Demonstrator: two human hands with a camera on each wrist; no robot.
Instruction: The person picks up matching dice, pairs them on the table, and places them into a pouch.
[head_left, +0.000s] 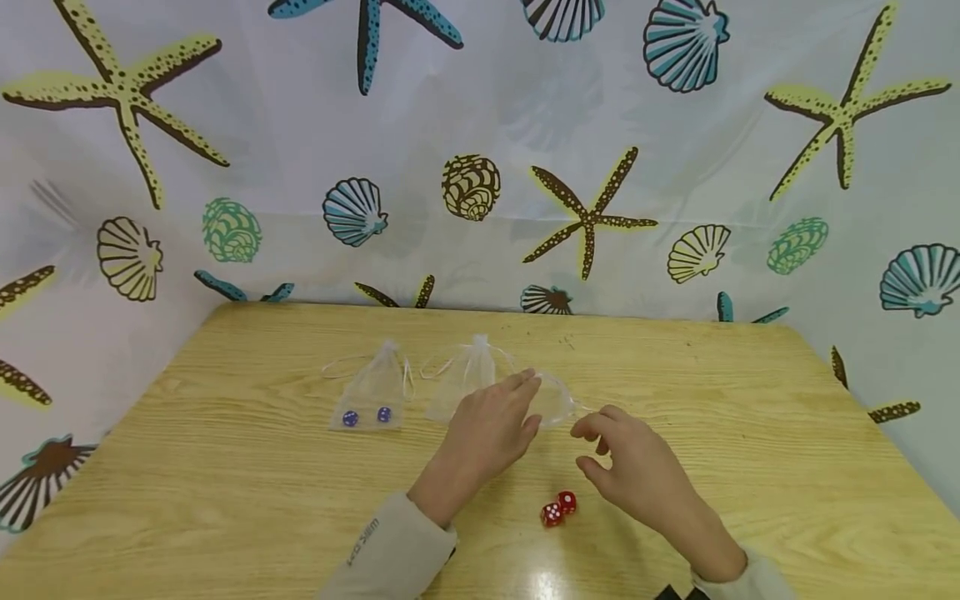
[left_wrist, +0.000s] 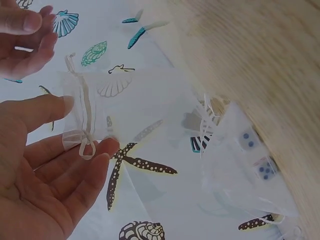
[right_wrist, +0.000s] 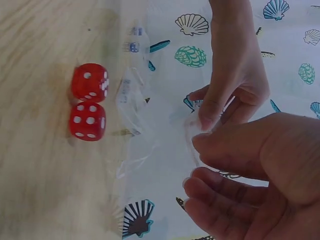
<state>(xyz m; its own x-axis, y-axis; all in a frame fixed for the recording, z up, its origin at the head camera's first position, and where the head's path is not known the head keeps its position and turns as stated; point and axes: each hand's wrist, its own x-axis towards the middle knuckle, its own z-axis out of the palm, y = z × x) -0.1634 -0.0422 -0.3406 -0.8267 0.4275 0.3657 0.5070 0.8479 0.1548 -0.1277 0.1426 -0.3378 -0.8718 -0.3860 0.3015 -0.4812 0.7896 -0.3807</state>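
My left hand [head_left: 491,425] pinches the top edge of a sheer white drawstring bag [left_wrist: 145,102], thumb on one side and fingers on the other. To its right, my right hand [head_left: 637,467] hovers near the bag's cord with fingers bent and apart from the thumb, holding nothing. Two red dice [right_wrist: 90,82] with white pips lie touching each other on the table, below and between the hands in the head view. Beside the left hand lies a second sheer bag [head_left: 450,396]; pale dice [left_wrist: 265,170] with blue pips show in a bag in the left wrist view.
Further left, a third sheer bag [head_left: 375,379] lies flat with two blue dice [head_left: 350,418] inside. All rest on a wood-grain table [head_left: 225,500]. A white cloth [head_left: 420,108] printed with shells and starfish hangs behind it and at both sides.
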